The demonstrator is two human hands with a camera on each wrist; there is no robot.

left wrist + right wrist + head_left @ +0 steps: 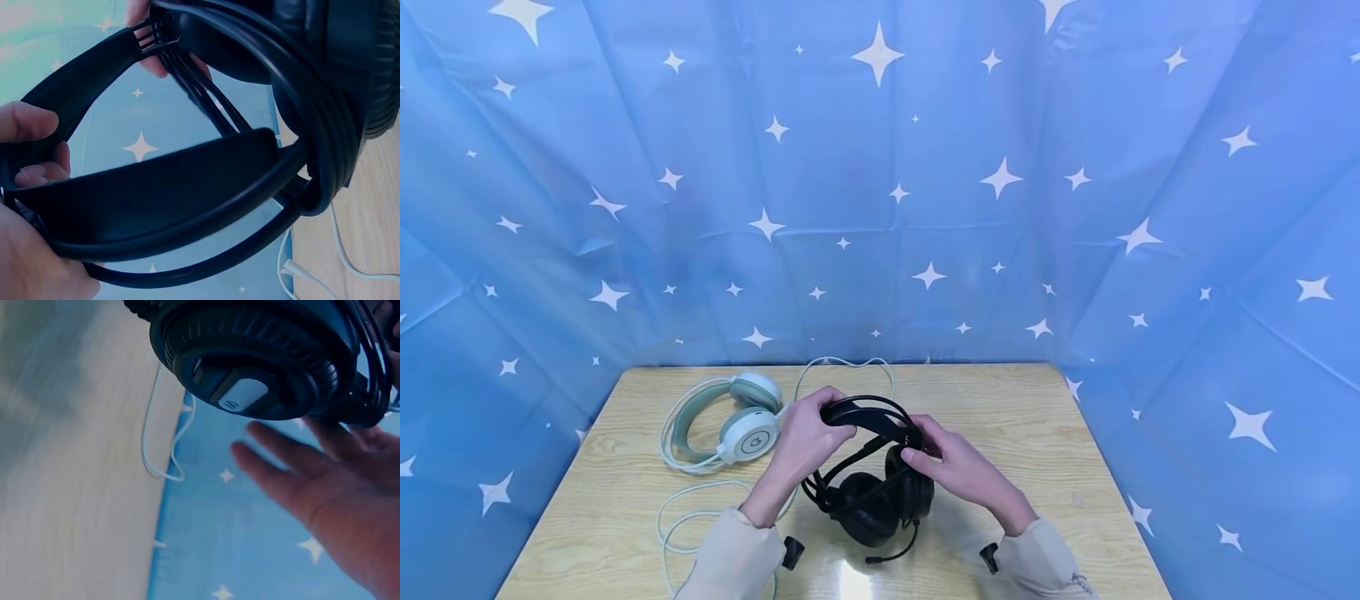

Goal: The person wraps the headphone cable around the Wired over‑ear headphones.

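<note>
A black headset (pixel 867 510) with round ear cups is held between both hands, its boom microphone (pixel 880 559) pointing down toward the table. My left hand (pixel 805 437) grips the padded headband (pixel 169 194) at its left part, thumb on the inner side. At the other end of the band, just above an ear cup (pixel 250 362), my right hand (pixel 962 468) pinches the frame between thumb and fingers. In the right wrist view, two of its fingers stretch out free below the cup. Black cable loops (pixel 340 134) run alongside the frame.
A white and mint-green headset (pixel 750 435) lies on the wooden table (pixel 1015 408) to the left. Its pale cable (pixel 688 517) trails in loops toward the front and along the back edge. A blue curtain (pixel 880 167) with white stars hangs around the table.
</note>
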